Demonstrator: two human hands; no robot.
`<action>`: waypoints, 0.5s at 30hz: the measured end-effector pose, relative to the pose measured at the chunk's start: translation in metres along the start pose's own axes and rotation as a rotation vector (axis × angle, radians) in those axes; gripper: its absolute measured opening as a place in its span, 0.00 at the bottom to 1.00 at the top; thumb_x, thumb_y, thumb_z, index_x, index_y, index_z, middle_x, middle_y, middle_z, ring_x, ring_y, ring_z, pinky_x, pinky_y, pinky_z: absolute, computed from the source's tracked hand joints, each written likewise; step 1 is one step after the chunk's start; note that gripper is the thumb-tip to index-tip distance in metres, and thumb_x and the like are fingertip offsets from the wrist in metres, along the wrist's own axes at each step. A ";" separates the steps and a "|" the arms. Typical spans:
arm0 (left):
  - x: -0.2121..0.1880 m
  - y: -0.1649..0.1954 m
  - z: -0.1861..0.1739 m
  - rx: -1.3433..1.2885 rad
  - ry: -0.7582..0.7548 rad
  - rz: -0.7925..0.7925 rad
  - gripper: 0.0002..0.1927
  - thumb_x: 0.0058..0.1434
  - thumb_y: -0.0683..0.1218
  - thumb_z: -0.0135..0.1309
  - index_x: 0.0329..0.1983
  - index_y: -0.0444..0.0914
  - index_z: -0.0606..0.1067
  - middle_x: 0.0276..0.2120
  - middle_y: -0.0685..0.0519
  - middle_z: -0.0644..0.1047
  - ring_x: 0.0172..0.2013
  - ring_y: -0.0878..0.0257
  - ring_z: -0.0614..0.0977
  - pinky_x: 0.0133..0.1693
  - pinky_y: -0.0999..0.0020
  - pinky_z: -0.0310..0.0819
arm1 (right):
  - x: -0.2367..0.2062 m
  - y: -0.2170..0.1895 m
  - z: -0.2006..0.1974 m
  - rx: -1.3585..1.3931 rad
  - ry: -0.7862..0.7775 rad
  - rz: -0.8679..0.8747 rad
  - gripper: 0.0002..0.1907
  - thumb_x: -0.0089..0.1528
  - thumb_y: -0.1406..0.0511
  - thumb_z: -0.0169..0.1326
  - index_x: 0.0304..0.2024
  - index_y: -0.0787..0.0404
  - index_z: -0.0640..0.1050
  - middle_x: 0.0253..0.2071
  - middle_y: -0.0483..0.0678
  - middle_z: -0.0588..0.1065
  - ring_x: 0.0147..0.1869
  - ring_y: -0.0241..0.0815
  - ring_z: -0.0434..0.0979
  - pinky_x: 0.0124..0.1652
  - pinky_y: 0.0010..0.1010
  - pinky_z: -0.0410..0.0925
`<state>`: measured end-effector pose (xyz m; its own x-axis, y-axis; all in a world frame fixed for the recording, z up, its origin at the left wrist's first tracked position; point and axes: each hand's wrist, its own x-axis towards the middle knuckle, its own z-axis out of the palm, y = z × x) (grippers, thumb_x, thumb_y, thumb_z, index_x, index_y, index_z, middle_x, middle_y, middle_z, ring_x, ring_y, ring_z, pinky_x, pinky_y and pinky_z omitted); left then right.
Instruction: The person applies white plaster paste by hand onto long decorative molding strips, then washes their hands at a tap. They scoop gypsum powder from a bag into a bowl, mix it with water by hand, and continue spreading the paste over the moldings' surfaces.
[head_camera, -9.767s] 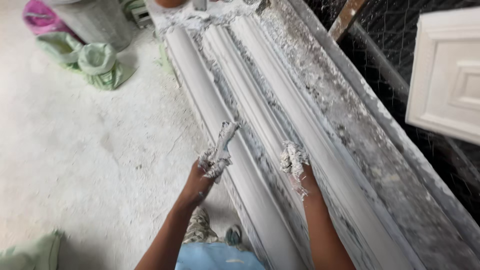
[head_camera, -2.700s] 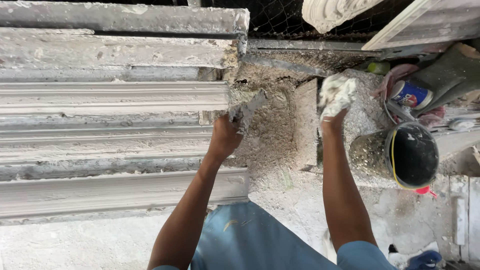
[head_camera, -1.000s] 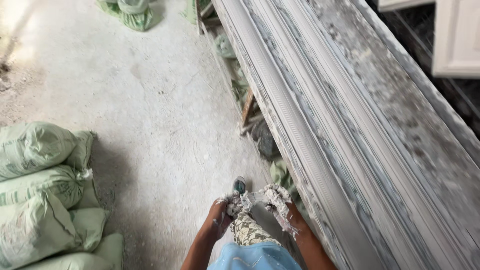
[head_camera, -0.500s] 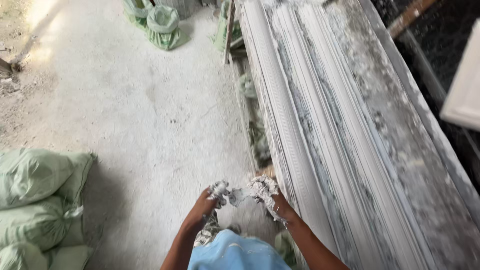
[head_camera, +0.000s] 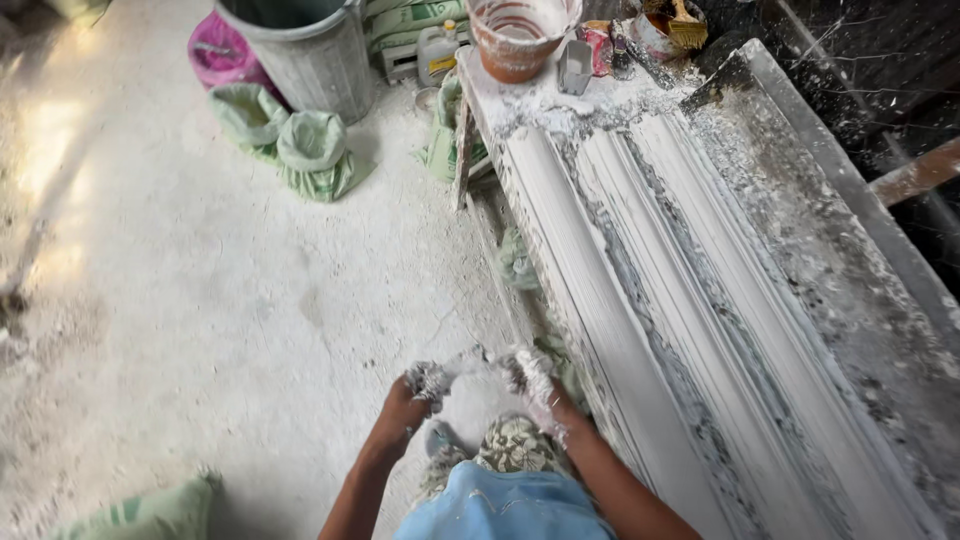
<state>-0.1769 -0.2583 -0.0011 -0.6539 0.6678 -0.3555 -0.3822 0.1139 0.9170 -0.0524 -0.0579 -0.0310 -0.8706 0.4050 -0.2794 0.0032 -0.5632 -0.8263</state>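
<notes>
I log my left hand (head_camera: 408, 400) and right hand (head_camera: 540, 390), both clenched on one plaster-soaked fibre wad (head_camera: 475, 365) stretched between them, apparently teasing it apart, just left of the long plaster cornice mould (head_camera: 680, 300) on the table (head_camera: 850, 260).

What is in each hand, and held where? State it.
Both the left hand and right hand grip a plaster-soaked fibre wad stretched between them, one end each.

Wet white plaster cakes my left hand (head_camera: 418, 388) and right hand (head_camera: 535, 385), lumpy and matt. The long plaster mouldings (head_camera: 640, 300) look smooth and chalky; the bench (head_camera: 850, 270) beneath is crusted rough. The floor (head_camera: 220, 300) is dusty concrete. Green woven sacks (head_camera: 310, 150) sag beside a ribbed metal bin (head_camera: 300, 50).
</notes>
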 end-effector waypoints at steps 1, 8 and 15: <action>0.025 0.016 -0.011 0.001 -0.003 0.012 0.09 0.61 0.41 0.56 0.44 0.32 0.77 0.30 0.52 0.76 0.30 0.66 0.74 0.32 0.69 0.68 | 0.026 -0.013 0.000 0.091 0.051 -0.005 0.14 0.70 0.63 0.55 0.55 0.64 0.75 0.45 0.49 0.77 0.44 0.38 0.76 0.41 0.31 0.70; 0.202 0.062 -0.056 -0.299 -0.105 0.081 0.16 0.62 0.44 0.54 0.50 0.30 0.73 0.40 0.47 0.79 0.36 0.64 0.75 0.38 0.67 0.70 | 0.196 -0.103 -0.046 0.195 0.136 -0.171 0.13 0.68 0.65 0.53 0.54 0.63 0.76 0.48 0.49 0.78 0.46 0.36 0.78 0.44 0.27 0.73; 0.354 0.114 -0.046 -0.431 -0.190 0.137 0.33 0.63 0.50 0.47 0.69 0.37 0.56 0.52 0.41 0.76 0.50 0.59 0.80 0.52 0.62 0.73 | 0.409 -0.201 -0.133 -1.009 0.520 -0.196 0.13 0.67 0.64 0.53 0.53 0.59 0.77 0.53 0.56 0.76 0.51 0.49 0.77 0.48 0.38 0.72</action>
<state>-0.4822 -0.0426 -0.0306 -0.6018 0.7822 -0.1611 -0.5630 -0.2724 0.7803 -0.3438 0.3163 -0.0440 -0.5925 0.8018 -0.0775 0.4867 0.2797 -0.8276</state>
